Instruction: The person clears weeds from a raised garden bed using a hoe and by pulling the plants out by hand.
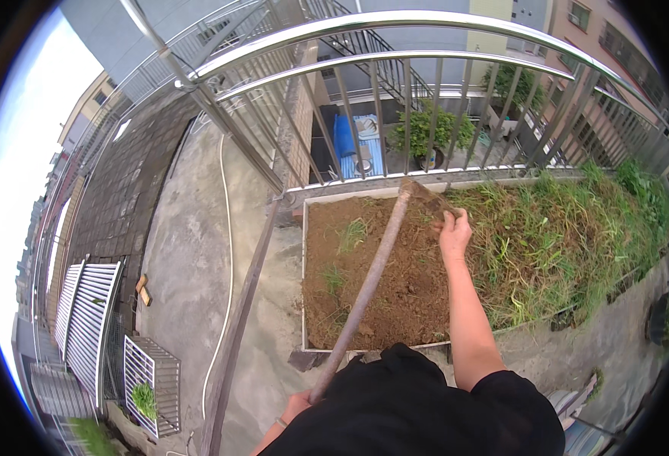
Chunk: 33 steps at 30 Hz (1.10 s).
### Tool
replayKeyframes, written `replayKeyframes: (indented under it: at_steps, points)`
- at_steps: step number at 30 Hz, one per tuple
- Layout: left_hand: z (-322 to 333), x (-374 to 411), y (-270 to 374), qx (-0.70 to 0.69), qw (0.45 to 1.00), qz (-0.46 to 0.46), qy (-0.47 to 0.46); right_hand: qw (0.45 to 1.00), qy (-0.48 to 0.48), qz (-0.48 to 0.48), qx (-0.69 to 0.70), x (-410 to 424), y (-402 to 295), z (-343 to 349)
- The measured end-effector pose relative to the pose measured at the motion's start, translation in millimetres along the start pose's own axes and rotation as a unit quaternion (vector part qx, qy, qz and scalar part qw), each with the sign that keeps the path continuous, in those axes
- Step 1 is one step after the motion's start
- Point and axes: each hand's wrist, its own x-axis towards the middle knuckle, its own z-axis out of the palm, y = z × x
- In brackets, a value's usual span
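A hoe with a long wooden handle (368, 279) slants across the raised soil bed, its head raised at the far edge by the railing. My left hand (296, 406) grips the lower part of the handle beside my body, partly covered by my black shirt. At the other end, the fingers of my right hand (454, 235) pinch the edge of the soil-caked hoe blade (430, 198). Below lies loose brown soil (408, 308) with a few grass tufts (353, 235). Dense grass and weeds (545, 245) cover the right part of the bed.
A metal railing (391, 60) runs behind the bed, with a lower terrace beyond it. To the left, a wooden beam (243, 319) and a pale hose (229, 228) cross the concrete floor (183, 211). White metal racks (86, 325) stand farther left.
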Motion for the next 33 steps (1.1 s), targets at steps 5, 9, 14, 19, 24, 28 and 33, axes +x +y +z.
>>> replayKeyframes:
  at_steps: [5,9,14,19,24,28,33]
  points:
    - [0.9,3.0,-17.7,0.046,0.997,0.054,-0.019,0.998,-0.009,0.023,-0.054,-6.7,18.0,-13.7]
    - [1.6,7.7,-19.8,0.065,0.992,0.106,-0.023,0.901,-0.083,-0.073,-0.419,-9.6,19.5,-43.5]
    - [7.7,1.9,-29.6,0.066,0.988,0.135,-0.021,0.834,-0.117,-0.091,-0.532,-40.4,31.7,-49.4]
    - [12.5,6.5,-16.1,0.117,0.979,0.165,0.016,0.865,-0.219,0.099,-0.440,-29.8,40.9,-58.3]
    - [24.2,19.7,-9.6,0.169,0.970,0.167,0.050,0.914,-0.338,0.133,-0.181,-62.5,104.9,-54.1]
    - [35.2,31.5,26.8,0.247,0.960,0.128,0.043,0.787,-0.301,0.474,0.255,-102.8,85.0,-32.5]
    - [63.3,58.1,34.5,0.300,0.932,0.182,0.091,0.795,-0.157,0.502,0.302,-117.9,80.3,-8.1]
